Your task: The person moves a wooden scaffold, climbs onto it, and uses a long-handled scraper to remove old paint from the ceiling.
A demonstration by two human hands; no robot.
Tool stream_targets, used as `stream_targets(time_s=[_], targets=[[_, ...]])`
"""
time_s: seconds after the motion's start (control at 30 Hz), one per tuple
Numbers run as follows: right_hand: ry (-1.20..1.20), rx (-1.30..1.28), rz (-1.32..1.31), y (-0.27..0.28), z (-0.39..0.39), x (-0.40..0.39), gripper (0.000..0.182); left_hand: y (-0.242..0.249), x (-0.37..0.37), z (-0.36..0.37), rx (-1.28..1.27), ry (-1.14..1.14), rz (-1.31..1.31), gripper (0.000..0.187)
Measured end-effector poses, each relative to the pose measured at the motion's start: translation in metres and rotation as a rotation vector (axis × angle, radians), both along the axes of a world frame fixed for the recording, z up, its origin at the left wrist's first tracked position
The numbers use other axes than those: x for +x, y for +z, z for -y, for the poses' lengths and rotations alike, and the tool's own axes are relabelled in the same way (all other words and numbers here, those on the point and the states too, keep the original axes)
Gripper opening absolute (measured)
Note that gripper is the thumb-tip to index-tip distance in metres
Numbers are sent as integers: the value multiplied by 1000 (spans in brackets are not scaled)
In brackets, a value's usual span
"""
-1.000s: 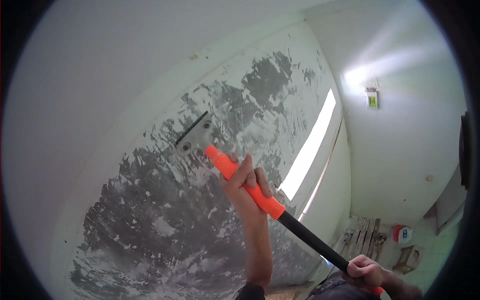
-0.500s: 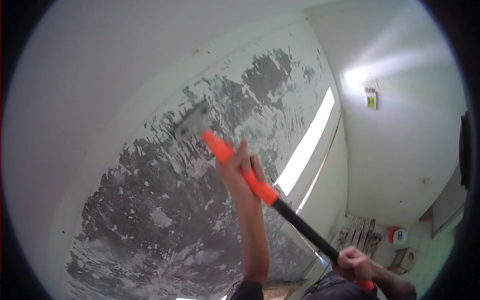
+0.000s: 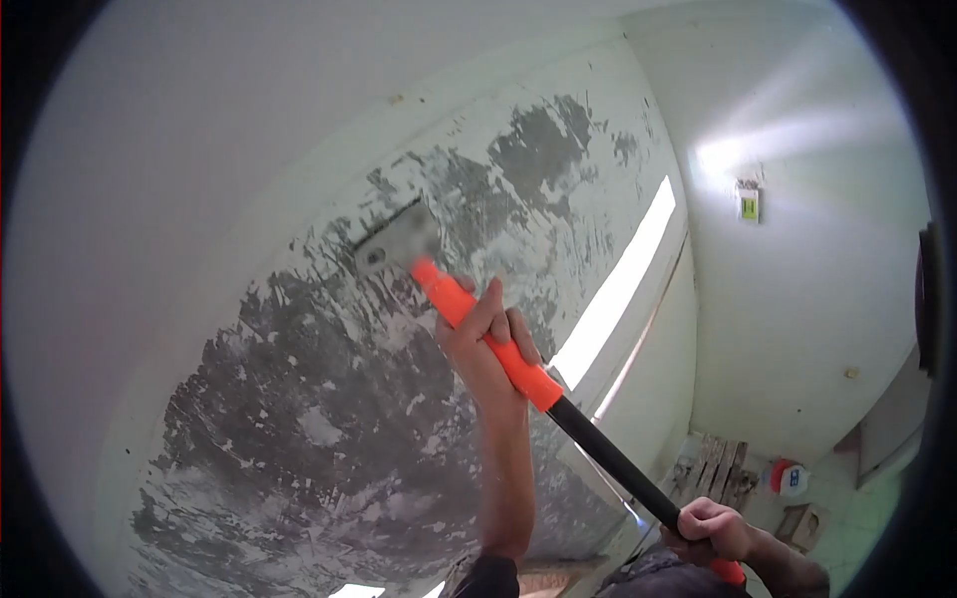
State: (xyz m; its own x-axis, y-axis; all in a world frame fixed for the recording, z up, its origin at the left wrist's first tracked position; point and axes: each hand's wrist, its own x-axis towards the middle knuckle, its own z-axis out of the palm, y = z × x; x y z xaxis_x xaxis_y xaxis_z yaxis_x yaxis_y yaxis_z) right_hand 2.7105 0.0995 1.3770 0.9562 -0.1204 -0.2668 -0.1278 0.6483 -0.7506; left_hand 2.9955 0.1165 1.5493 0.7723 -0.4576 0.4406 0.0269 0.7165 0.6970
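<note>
I look up at a wall [image 3: 299, 399] whose white paint is scraped off in large grey patches. A long-handled scraper has a metal blade head [image 3: 394, 242] pressed flat against the wall, an orange grip [image 3: 518, 371] and a black shaft [image 3: 613, 461]. My left hand [image 3: 485, 344] is closed around the orange grip, high up near the blade. My right hand [image 3: 710, 530] grips the lower end of the shaft at the bottom right, where a second orange piece shows.
A bright narrow window strip [image 3: 618, 289] runs down the wall's right edge. A small fitting [image 3: 748, 205] hangs on the adjoining white wall. Far below at the right lie wooden pallets [image 3: 718, 468], a red and white container [image 3: 788, 476] and a box [image 3: 802, 523].
The blade moved up the wall and a little left, then slid slightly back down and right. Both hands kept their hold on the handle throughout.
</note>
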Motion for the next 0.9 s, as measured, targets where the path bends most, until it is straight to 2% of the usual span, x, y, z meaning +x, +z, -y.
stream_targets(time_s=[0.07, 0.13, 0.43, 0.6, 0.63, 0.73, 0.77, 0.87, 0.9], targets=[[-92, -241, -32, 13, -2, 3, 40, -5, -2, -1, 3, 12, -29, 25], [-132, -219, -76, 18, -5, 3, 40, -5, -1, -4, 7, 15, -36, 26], [-39, -207, -60, 10, 6, 17, 39, -2, 6, -3, 29, -25, 31, 25], [-4, -107, -37, 7, 1, -3, 40, -5, -4, -11, 27, 10, 19, 24], [-25, -155, -82, 18, 2, -3, 42, 1, -3, -4, 23, 3, 24, 24], [26, -110, -50, 3, 12, 10, 44, 3, -4, -1, -4, 63, -37, 24], [-48, -243, -70, 2, 7, 7, 44, -2, -4, -5, -4, 38, -20, 24], [-19, -280, -14, 6, 4, 2, 43, 4, 4, -1, -8, 2, 22, 26], [12, -123, -63, -1, 8, 9, 44, 2, 5, -2, 10, 1, 19, 27]])
